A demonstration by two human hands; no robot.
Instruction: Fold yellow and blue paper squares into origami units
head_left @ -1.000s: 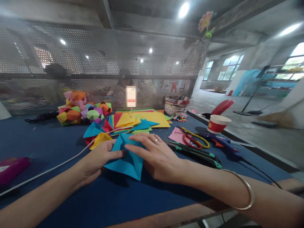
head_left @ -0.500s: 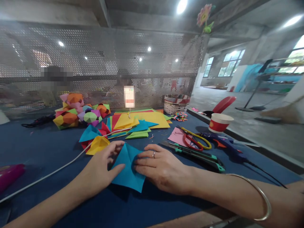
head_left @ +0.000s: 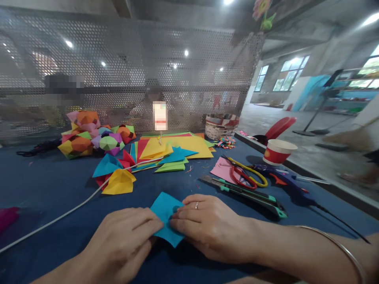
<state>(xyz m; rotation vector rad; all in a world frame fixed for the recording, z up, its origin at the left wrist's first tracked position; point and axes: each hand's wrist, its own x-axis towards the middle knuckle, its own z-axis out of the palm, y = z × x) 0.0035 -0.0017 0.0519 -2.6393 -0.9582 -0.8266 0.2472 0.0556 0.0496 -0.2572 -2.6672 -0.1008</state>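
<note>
A blue sheet of folding paper lies between my hands, low over the dark blue tabletop. My left hand grips its left edge, fingers together and the thumb tucked below. On the right side, my right hand, with a ring on one finger, has its fingertips curled onto the paper. Beyond my hands sit a folded yellow paper piece and a folded blue piece, with red paper beside them.
At right lie a box cutter, red-handled scissors, a glue gun and a paper cup. Coloured paper sheets, folded paper balls and a basket stand farther back. A white cable crosses the left side.
Both hands and the blue paper have come lower and nearer. My left hand has turned over from a spread hold, its fingers now closed on the paper's left edge.
</note>
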